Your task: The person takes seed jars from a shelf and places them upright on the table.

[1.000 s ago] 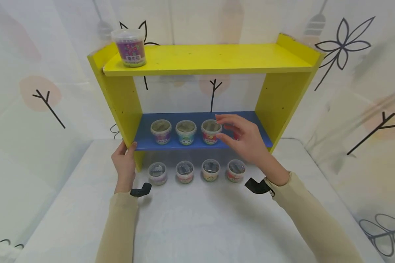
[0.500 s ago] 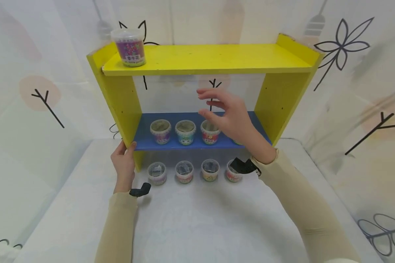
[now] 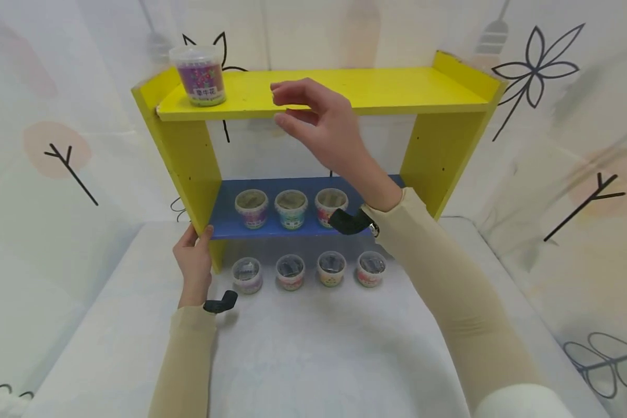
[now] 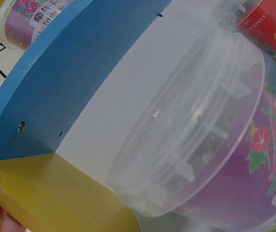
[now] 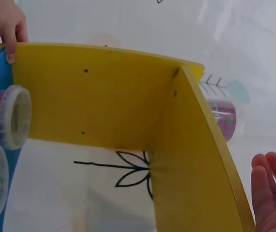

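My left hand (image 3: 194, 264) grips the left side of the yellow and blue shelf (image 3: 193, 165), at the front corner of its blue board (image 3: 303, 184). Raised before the top yellow board, my right hand (image 3: 329, 122) holds nothing, its fingers bent and apart from the thumb. To its left, a purple-labelled plastic tub (image 3: 201, 81) with a clear lid stands on the top board. Lidded tubs with purple (image 3: 253, 217), green (image 3: 292, 219) and red (image 3: 324, 216) labels stand in a row on the blue board. My right forearm hides the right part of that board.
Several smaller-looking tubs (image 3: 290, 271) stand in a row on the white tabletop (image 3: 292, 348) below the blue board. The shelf's right side panel (image 3: 441, 157) rises beyond my right forearm. A patterned cloth (image 3: 83, 87) hangs behind.
My right hand has risen from the right end of the blue board, up and to the left, to the height of the top board. The left hand keeps its grip.
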### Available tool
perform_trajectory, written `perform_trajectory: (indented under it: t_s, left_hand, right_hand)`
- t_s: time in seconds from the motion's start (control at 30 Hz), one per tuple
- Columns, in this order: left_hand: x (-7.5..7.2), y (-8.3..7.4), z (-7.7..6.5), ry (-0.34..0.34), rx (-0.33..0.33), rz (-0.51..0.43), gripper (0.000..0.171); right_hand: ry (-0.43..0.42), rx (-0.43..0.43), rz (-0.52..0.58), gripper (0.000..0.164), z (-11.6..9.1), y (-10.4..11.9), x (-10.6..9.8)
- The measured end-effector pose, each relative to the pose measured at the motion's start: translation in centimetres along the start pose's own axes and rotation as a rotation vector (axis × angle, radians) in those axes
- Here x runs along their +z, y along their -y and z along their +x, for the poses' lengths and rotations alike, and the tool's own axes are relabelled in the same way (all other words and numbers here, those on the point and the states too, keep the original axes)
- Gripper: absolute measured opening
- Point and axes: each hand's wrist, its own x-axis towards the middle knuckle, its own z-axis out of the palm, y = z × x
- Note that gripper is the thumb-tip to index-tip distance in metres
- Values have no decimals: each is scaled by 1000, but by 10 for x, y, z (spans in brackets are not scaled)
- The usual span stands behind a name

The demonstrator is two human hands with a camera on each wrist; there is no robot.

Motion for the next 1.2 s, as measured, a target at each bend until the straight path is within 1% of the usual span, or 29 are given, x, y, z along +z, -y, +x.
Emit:
perform_trajectory:
  t_s: [0.13, 0.23, 0.33, 0.53, 0.63, 0.83, 1.0, 1.07, 1.2]
  left_hand:
    - [2, -1, -1, 3, -1, -4, 43]
    - [2, -1, -2, 0, -3, -14, 42]
    - [1, -1, -2, 0, 3, -27, 41]
    - [0, -5, -5, -4, 3, -25, 42]
    - [-1, -5, -5, -5, -3, -3, 43]
    - [1, -1, -4, -5, -4, -4, 45]
    - [-1, 0, -4, 2, -11, -23, 45]
    - [-1, -1, -5, 4, -12, -32, 45]
    - [0, -2, -5, 1, -9, -33, 43]
  right_hand:
    - [0, 15, -2, 34, 19, 0, 7]
    - [15, 9, -16, 37, 31, 1, 15]
    - [43, 13, -75, 40, 42, 4, 22]
    - [90, 76, -153, 48, 62, 5, 38]
    - [118, 98, -225, 53, 68, 5, 44]
    - [183, 143, -374, 65, 77, 4, 51]
    - [209, 141, -486, 62, 82, 5, 59]
    - [191, 146, -500, 58, 83, 6, 62]
    - [138, 112, -504, 49, 82, 7, 65]
